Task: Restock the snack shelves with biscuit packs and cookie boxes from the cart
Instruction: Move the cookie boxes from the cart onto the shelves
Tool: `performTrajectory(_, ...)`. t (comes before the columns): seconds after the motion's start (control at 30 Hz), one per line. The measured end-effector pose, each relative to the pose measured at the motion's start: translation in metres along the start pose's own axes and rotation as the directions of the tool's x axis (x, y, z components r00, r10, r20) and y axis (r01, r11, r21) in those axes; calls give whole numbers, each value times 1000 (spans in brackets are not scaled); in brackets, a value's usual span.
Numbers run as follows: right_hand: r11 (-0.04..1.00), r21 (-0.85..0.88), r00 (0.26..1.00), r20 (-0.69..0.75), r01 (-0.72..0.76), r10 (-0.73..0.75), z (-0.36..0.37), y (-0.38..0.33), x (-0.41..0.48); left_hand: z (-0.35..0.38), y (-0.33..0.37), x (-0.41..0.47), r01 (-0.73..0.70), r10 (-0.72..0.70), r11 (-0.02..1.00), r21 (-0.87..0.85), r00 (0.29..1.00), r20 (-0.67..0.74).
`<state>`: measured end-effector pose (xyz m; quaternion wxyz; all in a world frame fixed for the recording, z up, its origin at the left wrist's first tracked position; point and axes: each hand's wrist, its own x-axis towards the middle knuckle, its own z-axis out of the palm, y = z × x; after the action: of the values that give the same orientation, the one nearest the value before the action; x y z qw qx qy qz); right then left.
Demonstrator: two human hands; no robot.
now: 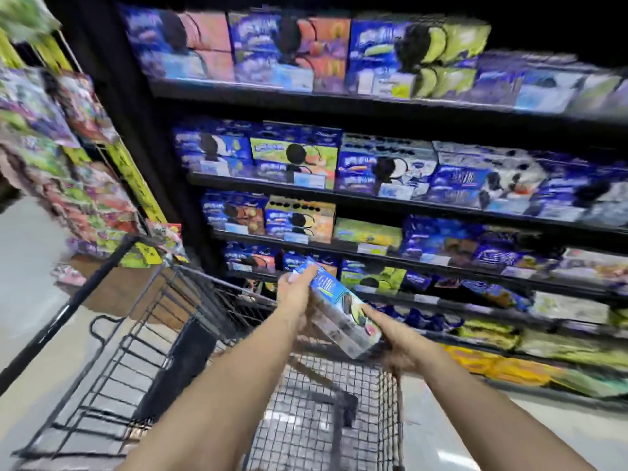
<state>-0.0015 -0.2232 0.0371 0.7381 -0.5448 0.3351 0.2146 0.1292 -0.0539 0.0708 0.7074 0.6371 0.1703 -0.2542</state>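
Note:
I hold a blue cookie box (339, 309) tilted in the air above the black wire cart (326, 392). My left hand (297, 290) grips its upper left end. My right hand (397, 348) supports and holds its lower right end from below. The box hangs in front of the lower snack shelves (390, 263), which carry rows of blue cookie packs. The picture is blurred by motion.
Black shelving rises ahead and to the right, packed with cookie boxes on several levels. A rack of hanging snack bags (68, 158) stands at the left. A brown cardboard box (125, 287) sits beyond the cart's far end. Pale floor (27, 266) shows at left.

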Motion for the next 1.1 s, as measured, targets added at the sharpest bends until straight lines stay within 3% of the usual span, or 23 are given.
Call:
performTrajectory(0.07,995,96,1000,-20,13,-11,-34,-1,-13,25,-3,-19,-29,17,995,-97,992,-127)
performTrajectory(0.17,978,199,998,9,55,-58,-78,-14,-40,67,-9,-50,-63,37,988,-141,983,-181)
performTrajectory(0.27,977,166,989,25,137,-143,-117,-36,-68,105,-8,-76,-142,154,987,70,968,-201)
performTrajectory(0.33,973,93,977,-23,212,-211,-142,-57,-90,124,-1,-91,-193,242,939,284,958,-151)
performTrajectory(0.43,936,34,931,-121,351,-344,-178,-94,-125,144,23,-116,-375,371,859,349,925,82)
performTrajectory(0.6,822,-121,807,-154,557,-570,-212,-157,-182,175,85,-154,-626,500,631,457,780,378)
performTrajectory(0.77,654,-284,610,-235,701,-757,-217,-202,-237,208,139,-163,-771,631,476,423,634,447)
performTrajectory(0.9,553,-415,447,-329,722,-832,-230,-225,-265,241,175,-175,-851,680,372,371,522,515)
performTrajectory(1.0,508,-445,381,-348,737,-857,-241,-246,-276,263,197,-179,-893,719,284,350,440,538)
performTrajectory(1.1,468,-521,346,-319,714,-882,-253,-274,-285,286,220,-174,-903,739,240,357,408,536)
